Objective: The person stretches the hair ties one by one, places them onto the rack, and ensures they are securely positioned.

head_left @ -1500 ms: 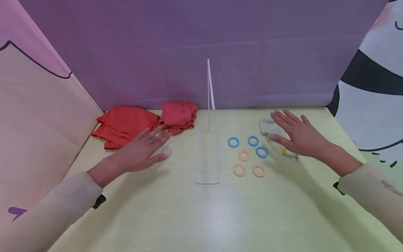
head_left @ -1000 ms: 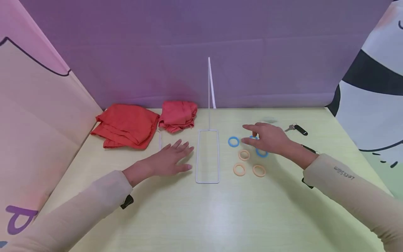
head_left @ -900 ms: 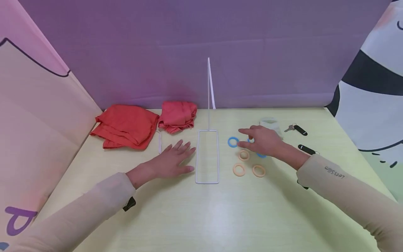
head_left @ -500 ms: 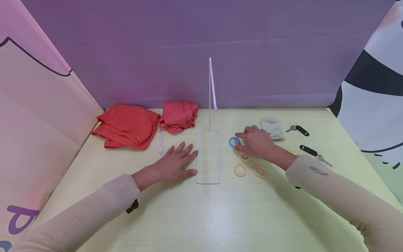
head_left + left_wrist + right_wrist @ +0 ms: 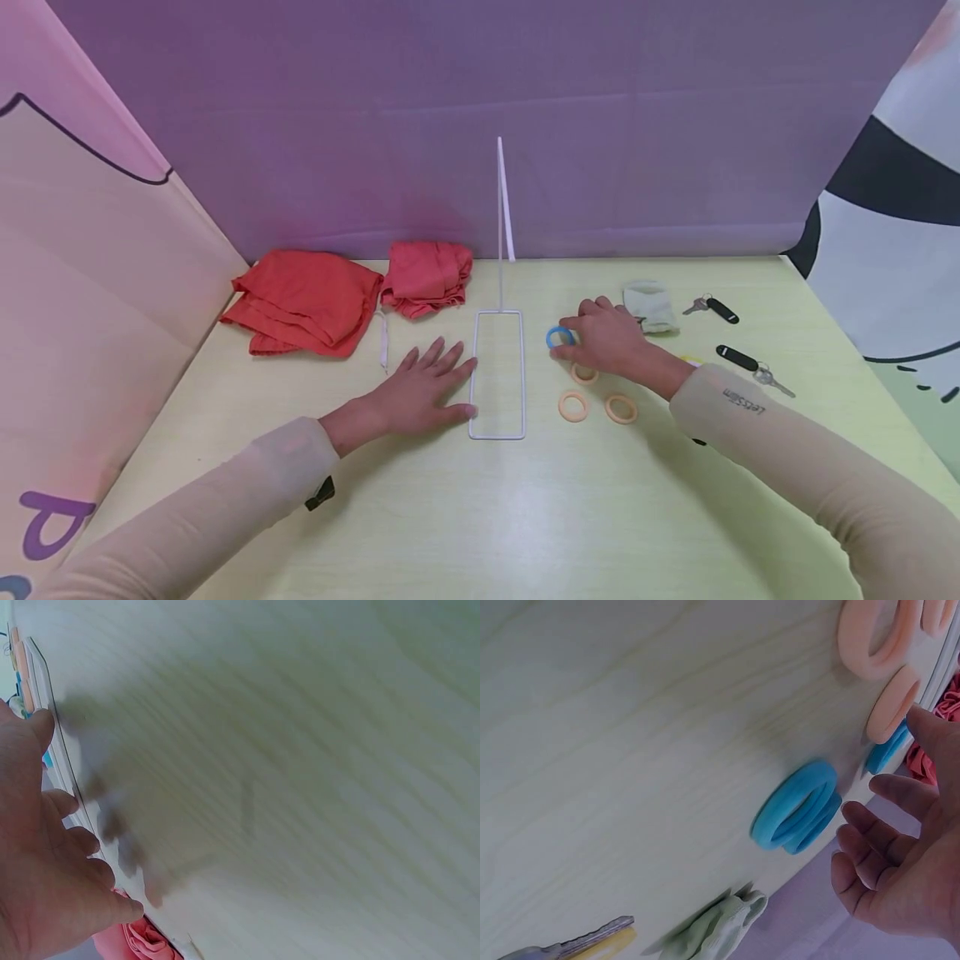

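Purple cloth hangs behind a pale green table (image 5: pixel 480 517), with two red cloths (image 5: pixel 303 300) bunched at its far left corner. A white wire stand (image 5: pixel 497 375) sits mid-table, its flat rectangular base running long from near edge to far edge and its thin mast rising straight up from the far end. A second and a half ago both hands hovered wide apart; since then they have closed in on the stand from either side. The left hand (image 5: pixel 420 392) now lies flat, fingers straight and spread, thumb touching the base's left rail, seemingly steadying it. The right hand (image 5: pixel 607 342) has swept in from the far right, uncovering a pale sock (image 5: pixel 651 304) and keys (image 5: pixel 738 358), and now pinches a blue ring (image 5: pixel 558 337) just right of the base, tipped partly up on edge. Two more blue rings (image 5: pixel 795 806) lie stacked under its palm, three peach rings (image 5: pixel 600 400) nearer the front edge.
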Motion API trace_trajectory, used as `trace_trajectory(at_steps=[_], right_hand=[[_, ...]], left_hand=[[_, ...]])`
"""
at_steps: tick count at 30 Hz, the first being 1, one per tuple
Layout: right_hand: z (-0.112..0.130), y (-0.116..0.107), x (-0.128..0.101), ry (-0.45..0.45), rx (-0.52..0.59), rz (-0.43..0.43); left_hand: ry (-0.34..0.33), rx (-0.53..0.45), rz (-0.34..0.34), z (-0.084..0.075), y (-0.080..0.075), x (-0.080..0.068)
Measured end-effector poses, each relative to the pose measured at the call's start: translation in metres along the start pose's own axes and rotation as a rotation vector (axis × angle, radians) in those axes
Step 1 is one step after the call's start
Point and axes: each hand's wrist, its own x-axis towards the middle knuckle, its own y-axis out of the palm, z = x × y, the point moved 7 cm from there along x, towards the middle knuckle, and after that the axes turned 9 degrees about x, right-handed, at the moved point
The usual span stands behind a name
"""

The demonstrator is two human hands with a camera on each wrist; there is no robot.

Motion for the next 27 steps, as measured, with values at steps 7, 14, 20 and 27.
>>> trace_trajectory(at_steps=[7, 14, 20, 27], right_hand=[[-0.0032, 0.0019, 0.0043, 0.017, -0.003, 0.027], [-0.0017, 0.0015, 0.0061, -0.001, 0.015, 0.009], [0.0009, 0.0018, 0.0051, -0.004, 0.049, -0.009], [0.0008, 0.0034, 0.0045, -0.022, 0.058, -0.053]], left_hand=[[0.012, -0.003, 0.001, -0.0005, 0.0023, 0.0029], [0.028, 0.024, 0.032, -0.0005, 0.0048, 0.0048], [0.058, 0.029, 0.047, -0.0032, 0.0041, 0.0047], [0.077, 0.014, 0.057, -0.0052, 0.0035, 0.0039]])
